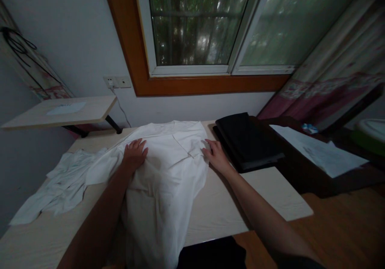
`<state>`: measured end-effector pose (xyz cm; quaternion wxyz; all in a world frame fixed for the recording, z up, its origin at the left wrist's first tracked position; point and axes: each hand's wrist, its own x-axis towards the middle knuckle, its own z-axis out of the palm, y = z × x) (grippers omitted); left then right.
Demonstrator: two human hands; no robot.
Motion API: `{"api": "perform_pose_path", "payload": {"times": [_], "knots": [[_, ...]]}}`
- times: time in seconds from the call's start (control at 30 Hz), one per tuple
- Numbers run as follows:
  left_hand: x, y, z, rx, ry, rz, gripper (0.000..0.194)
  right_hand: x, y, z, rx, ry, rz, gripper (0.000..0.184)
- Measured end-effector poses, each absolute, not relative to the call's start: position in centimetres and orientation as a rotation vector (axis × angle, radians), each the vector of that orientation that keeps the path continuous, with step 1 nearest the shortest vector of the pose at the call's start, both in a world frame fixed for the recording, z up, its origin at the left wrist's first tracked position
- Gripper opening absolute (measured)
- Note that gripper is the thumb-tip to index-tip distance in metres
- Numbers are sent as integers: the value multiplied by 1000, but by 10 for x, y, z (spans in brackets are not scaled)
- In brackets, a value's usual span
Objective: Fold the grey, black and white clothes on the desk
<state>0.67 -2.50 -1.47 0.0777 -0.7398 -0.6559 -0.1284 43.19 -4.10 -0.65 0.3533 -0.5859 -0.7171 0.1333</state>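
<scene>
A white shirt (168, 172) lies spread on the pale table, wrinkled, its lower part hanging over the near edge towards me. My left hand (134, 154) rests flat on the shirt's upper left side with the fingers stretched out. At the shirt's right edge is my right hand (215, 154), its thumb and forefinger apart and touching the cloth. The other fingers of that hand are partly hidden. Further left, a crumpled heap of white cloth (67, 181) lies by the sleeve side of the shirt.
Folded black cloth (245, 138) is stacked right of the shirt. A raised wooden shelf (93, 110) stands at the back left, holding a paper. A white sheet (315, 150) lies on a dark surface at the right. Behind the table (216, 213) are the wall and window.
</scene>
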Motion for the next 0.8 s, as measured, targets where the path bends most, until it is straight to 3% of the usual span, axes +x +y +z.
{"api": "perform_pose_path", "payload": {"times": [0.43, 0.63, 0.8], "knots": [[6, -26, -17, -2198, -1980, -403, 51, 436, -79, 15, -1388, -1920, 834, 92], [-2, -21, -21, -2230, -1970, -375, 52, 460, -73, 24, -1488, -1969, 713, 93], [-12, -15, -26, -2284, -1969, -321, 54, 471, -72, 30, -1612, -1939, 423, 83]]}}
